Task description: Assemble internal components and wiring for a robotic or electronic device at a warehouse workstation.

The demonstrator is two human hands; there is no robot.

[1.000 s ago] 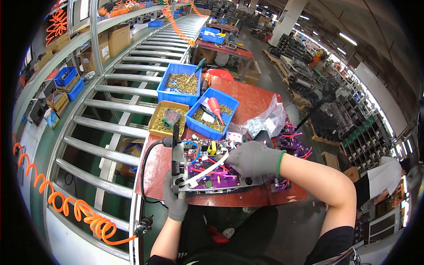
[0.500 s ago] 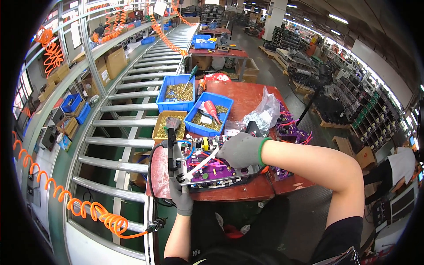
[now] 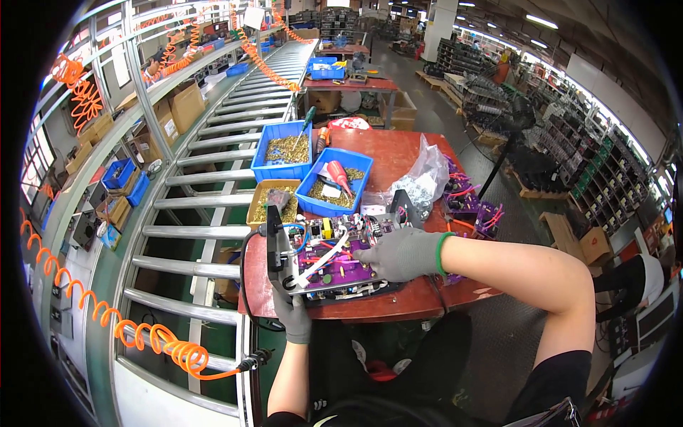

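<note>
The left hand (image 3: 293, 318) was curled on the near-left corner of the purple circuit unit (image 3: 348, 273), which sat on the red table (image 3: 398, 153); the right hand (image 3: 404, 256) hung over it, fingers partly bent; from my spot I couldn't tell whether those held anything.

1. Those hands (image 3: 402, 257): gloved grey, green-cuffed on the right.
2. Circuit board (image 3: 351, 272): vivid purple.
3. Cable (image 3: 324, 262): white.
4. Surface (image 3: 391, 146): brownish red.
5. Plastic bins (image 3: 281, 173): blue.
6. Small parts (image 3: 289, 150) inside: brassy gold.
7. Coiled hose (image 3: 186, 354): bright orange.
</note>
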